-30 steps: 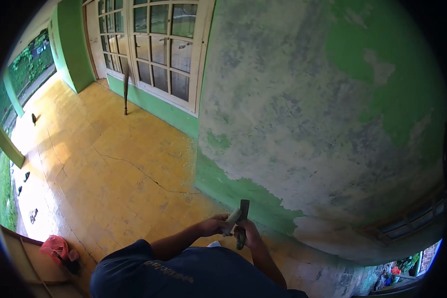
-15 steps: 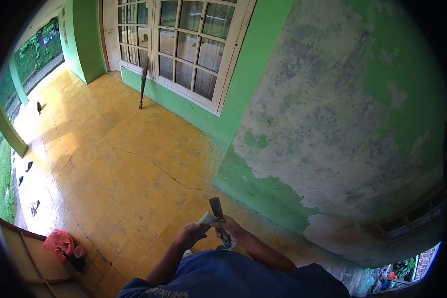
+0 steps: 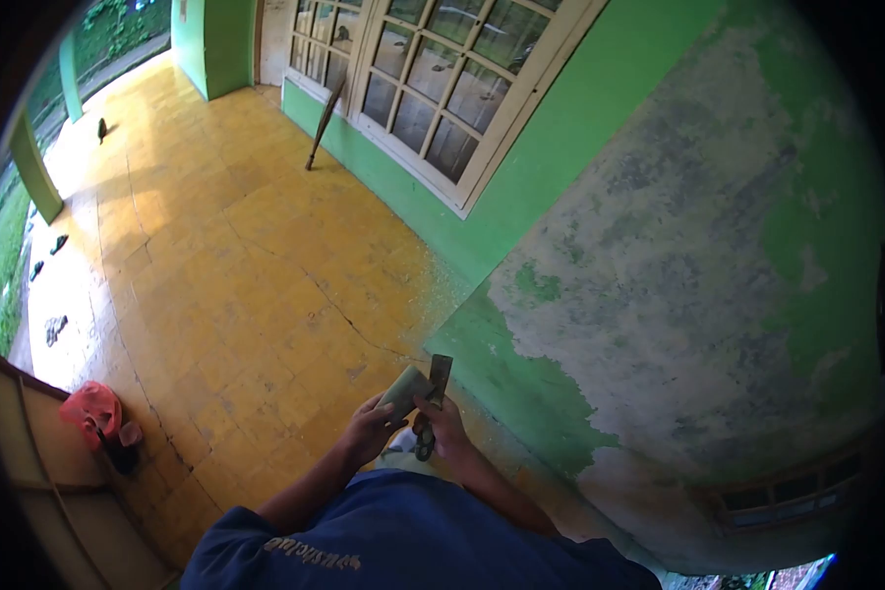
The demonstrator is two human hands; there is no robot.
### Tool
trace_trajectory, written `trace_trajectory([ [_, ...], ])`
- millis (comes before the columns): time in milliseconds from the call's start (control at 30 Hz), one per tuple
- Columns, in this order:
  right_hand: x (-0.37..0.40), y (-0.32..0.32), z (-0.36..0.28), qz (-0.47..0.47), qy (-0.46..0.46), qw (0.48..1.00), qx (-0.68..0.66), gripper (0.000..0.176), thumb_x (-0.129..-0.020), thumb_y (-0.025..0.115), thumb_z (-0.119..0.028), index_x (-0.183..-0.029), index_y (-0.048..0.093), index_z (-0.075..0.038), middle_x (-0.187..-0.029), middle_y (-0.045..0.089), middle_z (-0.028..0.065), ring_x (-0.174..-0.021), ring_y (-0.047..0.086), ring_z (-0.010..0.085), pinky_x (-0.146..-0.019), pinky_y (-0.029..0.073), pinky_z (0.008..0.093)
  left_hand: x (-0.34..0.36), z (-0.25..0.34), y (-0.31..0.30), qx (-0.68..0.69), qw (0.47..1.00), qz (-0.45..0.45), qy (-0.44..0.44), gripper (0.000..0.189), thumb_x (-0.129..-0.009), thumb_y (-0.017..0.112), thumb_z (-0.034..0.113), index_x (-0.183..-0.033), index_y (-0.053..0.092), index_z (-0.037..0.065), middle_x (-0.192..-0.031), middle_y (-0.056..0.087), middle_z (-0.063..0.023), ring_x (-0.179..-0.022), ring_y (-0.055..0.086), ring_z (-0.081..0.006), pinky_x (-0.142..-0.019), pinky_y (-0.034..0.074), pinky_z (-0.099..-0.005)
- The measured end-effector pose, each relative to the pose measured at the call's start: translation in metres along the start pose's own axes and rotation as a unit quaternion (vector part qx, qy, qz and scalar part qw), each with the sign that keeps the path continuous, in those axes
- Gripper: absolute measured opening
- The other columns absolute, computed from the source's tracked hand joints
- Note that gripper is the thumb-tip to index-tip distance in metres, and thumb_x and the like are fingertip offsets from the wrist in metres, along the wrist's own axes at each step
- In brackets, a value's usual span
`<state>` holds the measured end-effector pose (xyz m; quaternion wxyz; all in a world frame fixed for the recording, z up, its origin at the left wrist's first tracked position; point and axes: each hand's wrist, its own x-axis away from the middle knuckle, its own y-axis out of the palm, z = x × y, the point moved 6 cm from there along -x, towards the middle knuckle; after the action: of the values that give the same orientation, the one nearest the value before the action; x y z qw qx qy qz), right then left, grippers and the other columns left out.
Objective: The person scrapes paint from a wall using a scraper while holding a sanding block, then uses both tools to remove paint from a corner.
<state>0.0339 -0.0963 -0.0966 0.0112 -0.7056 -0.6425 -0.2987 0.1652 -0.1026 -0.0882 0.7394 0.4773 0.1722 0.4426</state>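
My left hand (image 3: 367,427) is closed around the lower end of a pale grey-green flat rectangular piece (image 3: 404,391), whose material I cannot make out. In my right hand (image 3: 446,427) is a scraper (image 3: 442,372), its flat dark blade pointing up and away from me and its handle end showing below the fingers. The right fingers meet the edge of the pale piece, close beside the blade. Both hands are together in front of my blue shirt (image 3: 393,531), above the yellow tiled floor (image 3: 265,324).
On the right stands a green wall (image 3: 659,295) with a large patch of peeled paint. A broom-like stick (image 3: 322,128) leans under the white-framed window (image 3: 442,79). A red plastic bag (image 3: 93,408) lies left, by a wooden panel (image 3: 49,442). Sandals (image 3: 59,243) lie along the floor's outer edge.
My view has shifted, so the wall and window sit further right. The pale piece is raised and tilted more into view, its face now showing beside the scraper blade. Both hands keep their hold.
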Motion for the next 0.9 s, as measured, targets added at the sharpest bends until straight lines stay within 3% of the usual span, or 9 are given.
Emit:
trace_trajectory([
  [133, -0.019, -0.016, -0.010, 0.007, 0.011, 0.999, 0.041, 0.028, -0.082, 0.065, -0.031, -0.088, 0.051, -0.006, -0.065, 0.052, 0.0023, -0.046, 0.051, 0.0119, -0.042, 0.041, 0.0260, -0.034, -0.004, 0.007, -0.056, 0.998, -0.012, 0.005, 0.043, -0.082, 0.059, 0.012, -0.121, 0.046, 0.000, -0.112, 0.055, -0.0070, -0.104, 0.051, -0.0165, -0.090, 0.038, -0.0308],
  [233, -0.047, -0.027, -0.019, 0.012, 0.021, 0.999, 0.030, 0.028, -0.083, 0.064, -0.032, -0.087, 0.052, -0.007, -0.067, 0.052, 0.0020, -0.045, 0.051, 0.0117, -0.041, 0.041, 0.0261, -0.064, 0.008, 0.025, -0.129, 0.991, -0.008, 0.028, 0.037, -0.083, 0.060, 0.011, -0.117, 0.050, 0.000, -0.107, 0.057, -0.0057, -0.101, 0.052, -0.0152, -0.091, 0.037, -0.0295],
  [600, -0.141, -0.034, -0.094, -0.085, -0.015, 0.991, 0.100, 0.024, -0.082, 0.065, -0.024, -0.085, 0.050, -0.006, -0.062, 0.049, 0.0007, -0.043, 0.049, 0.0100, -0.040, 0.040, 0.0241, -0.174, 0.036, 0.000, -0.145, 0.971, 0.161, 0.104, 0.026, -0.089, 0.053, 0.016, -0.106, 0.053, -0.004, -0.104, 0.059, -0.0117, -0.095, 0.060, -0.0206, -0.087, 0.048, -0.0346],
  [700, -0.163, -0.050, -0.101, -0.090, -0.014, 0.985, 0.147, 0.025, -0.082, 0.065, -0.024, -0.088, 0.049, -0.006, -0.063, 0.049, 0.0006, -0.043, 0.048, 0.0101, -0.040, 0.041, 0.0241, -0.190, 0.033, 0.010, -0.105, 0.974, 0.172, 0.107, 0.027, -0.089, 0.056, 0.018, -0.105, 0.054, -0.003, -0.099, 0.061, -0.0095, -0.089, 0.061, -0.0183, -0.081, 0.050, -0.0305],
  [900, -0.193, -0.077, -0.103, -0.068, 0.024, 0.996, 0.049, 0.024, -0.081, 0.056, -0.010, -0.099, 0.041, -0.007, -0.069, 0.051, 0.0038, -0.044, 0.050, 0.0117, -0.041, 0.043, 0.0254, -0.219, 0.044, -0.024, -0.150, 0.947, 0.267, 0.092, 0.030, -0.089, 0.054, 0.019, -0.109, 0.051, -0.002, -0.105, 0.059, -0.0118, -0.096, 0.059, -0.0224, -0.084, 0.049, -0.0354],
])
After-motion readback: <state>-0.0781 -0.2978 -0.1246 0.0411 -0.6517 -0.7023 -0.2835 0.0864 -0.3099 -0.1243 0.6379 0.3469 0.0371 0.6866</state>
